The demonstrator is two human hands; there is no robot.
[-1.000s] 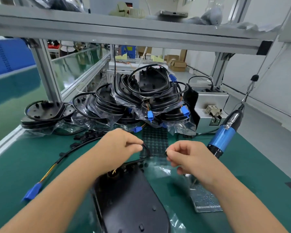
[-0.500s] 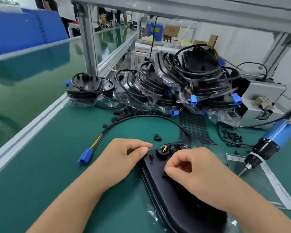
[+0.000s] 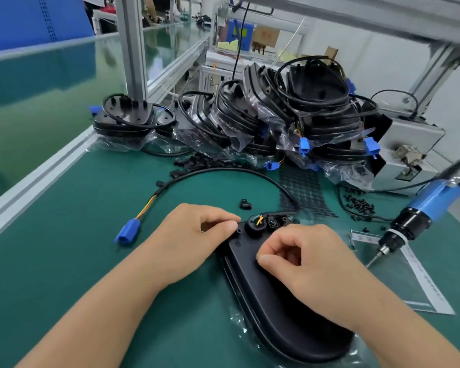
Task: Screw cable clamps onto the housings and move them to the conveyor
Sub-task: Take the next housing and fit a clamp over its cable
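Note:
A black oval housing (image 3: 263, 296) lies on the green mat in front of me. Its cable (image 3: 223, 170) loops away to a blue connector (image 3: 128, 232). My left hand (image 3: 194, 235) grips the housing's upper left corner with curled thumb and forefinger. My right hand (image 3: 303, 264) hovers on the housing's top face, fingers curled and thumb pressed to forefinger; anything between them is hidden. One loose black cable clamp (image 3: 246, 204) lies just beyond the housing. Further clamps (image 3: 197, 163) are heaped near the stacked housings.
Bagged housings with coiled cables (image 3: 303, 115) are piled at the back. A blue electric screwdriver (image 3: 420, 216) hangs at the right, tip near a plastic bag. Black screws (image 3: 359, 204) lie scattered beside it. The green conveyor (image 3: 37, 102) runs along the left behind an aluminium rail.
Both hands let go of the cable, which now lies spread on the mat, and came down onto the housing. The view tilted down and left.

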